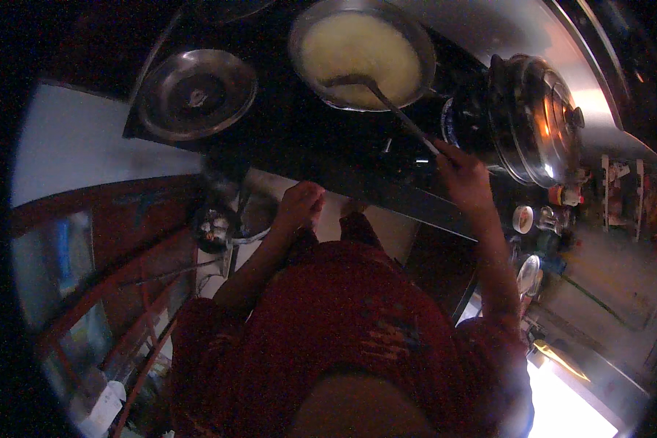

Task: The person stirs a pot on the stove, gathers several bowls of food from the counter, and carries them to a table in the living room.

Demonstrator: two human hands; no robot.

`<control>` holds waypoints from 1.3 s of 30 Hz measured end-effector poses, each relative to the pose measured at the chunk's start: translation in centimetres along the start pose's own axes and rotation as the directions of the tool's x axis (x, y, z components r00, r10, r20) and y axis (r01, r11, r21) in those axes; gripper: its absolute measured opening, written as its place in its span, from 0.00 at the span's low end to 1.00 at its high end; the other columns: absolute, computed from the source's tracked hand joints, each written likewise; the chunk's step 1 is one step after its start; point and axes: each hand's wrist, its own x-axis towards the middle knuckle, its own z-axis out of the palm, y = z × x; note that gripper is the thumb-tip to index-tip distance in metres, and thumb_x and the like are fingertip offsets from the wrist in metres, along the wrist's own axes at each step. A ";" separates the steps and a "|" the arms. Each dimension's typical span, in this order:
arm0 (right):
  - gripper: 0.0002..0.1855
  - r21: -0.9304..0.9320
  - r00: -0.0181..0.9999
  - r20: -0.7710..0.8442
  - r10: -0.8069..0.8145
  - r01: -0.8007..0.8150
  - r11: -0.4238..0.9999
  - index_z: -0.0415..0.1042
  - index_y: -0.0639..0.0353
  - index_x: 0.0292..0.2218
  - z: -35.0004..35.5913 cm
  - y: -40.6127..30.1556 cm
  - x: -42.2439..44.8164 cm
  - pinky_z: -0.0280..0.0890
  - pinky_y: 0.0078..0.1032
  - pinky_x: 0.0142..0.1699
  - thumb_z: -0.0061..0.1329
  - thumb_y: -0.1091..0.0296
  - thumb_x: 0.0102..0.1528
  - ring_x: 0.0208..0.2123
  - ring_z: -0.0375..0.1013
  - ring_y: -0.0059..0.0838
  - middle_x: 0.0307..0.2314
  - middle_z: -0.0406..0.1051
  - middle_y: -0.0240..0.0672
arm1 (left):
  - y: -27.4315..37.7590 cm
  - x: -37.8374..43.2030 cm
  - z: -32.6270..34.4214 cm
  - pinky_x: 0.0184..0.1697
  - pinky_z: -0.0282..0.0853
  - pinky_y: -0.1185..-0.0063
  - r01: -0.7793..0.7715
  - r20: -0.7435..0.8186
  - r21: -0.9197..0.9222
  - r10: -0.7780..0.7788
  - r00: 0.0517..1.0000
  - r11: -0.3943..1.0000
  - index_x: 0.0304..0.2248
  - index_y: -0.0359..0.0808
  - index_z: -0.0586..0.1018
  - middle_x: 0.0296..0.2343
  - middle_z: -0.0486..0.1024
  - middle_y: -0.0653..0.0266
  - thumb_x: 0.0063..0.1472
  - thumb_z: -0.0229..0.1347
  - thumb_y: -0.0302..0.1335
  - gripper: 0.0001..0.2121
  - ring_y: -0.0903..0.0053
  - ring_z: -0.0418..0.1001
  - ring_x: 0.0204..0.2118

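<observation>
My right hand grips the handle of a long-handled cooking utensil. Its head dips into pale yellowish food in a wide metal pan, near the side closest to me. I cannot tell whether that head is a ladle or a turner, as the food partly covers it. The pan sits over the dark stove. My left hand hangs by the stove's front edge, fingers curled and apart from the pan. Its palm is hidden, and nothing shows in it.
To the left on the stove rests a shallow round metal dish or lid. A lidded metal pot stands at the right, close to my right hand. Small jars and other kitchenware line the right side. A dark pan is low at the left.
</observation>
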 end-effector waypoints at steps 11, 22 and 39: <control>0.13 -0.083 0.994 -0.048 -0.099 0.095 0.992 0.70 0.52 0.37 -6.8 5.4 0.1 0.65 0.26 0.30 0.45 0.65 0.47 0.24 0.71 0.32 0.24 0.71 0.39 | -5.6 1.5 3.6 0.22 0.64 0.80 -0.239 0.157 0.284 0.200 0.967 0.929 0.32 0.34 0.70 0.19 0.69 0.62 0.51 0.50 0.24 0.07 0.77 0.68 0.22; 0.13 -0.036 0.990 -0.109 -0.084 0.081 0.996 0.70 0.50 0.37 1.3 2.9 4.2 0.65 0.28 0.29 0.45 0.64 0.47 0.24 0.71 0.38 0.24 0.71 0.40 | -4.7 0.8 0.5 0.26 0.63 0.83 0.343 0.131 -0.295 -0.318 0.939 0.892 0.28 0.31 0.72 0.21 0.71 0.64 0.56 0.45 0.30 0.10 0.81 0.68 0.22; 0.12 -0.395 0.960 -0.268 0.075 -0.181 0.901 0.67 0.51 0.36 1.8 2.7 6.1 0.65 0.35 0.29 0.40 0.59 0.51 0.26 0.70 0.44 0.25 0.70 0.41 | -5.4 0.2 -0.1 0.27 0.66 0.82 0.277 0.019 -0.214 -0.279 0.960 0.937 0.29 0.32 0.71 0.22 0.71 0.66 0.54 0.47 0.28 0.07 0.81 0.68 0.23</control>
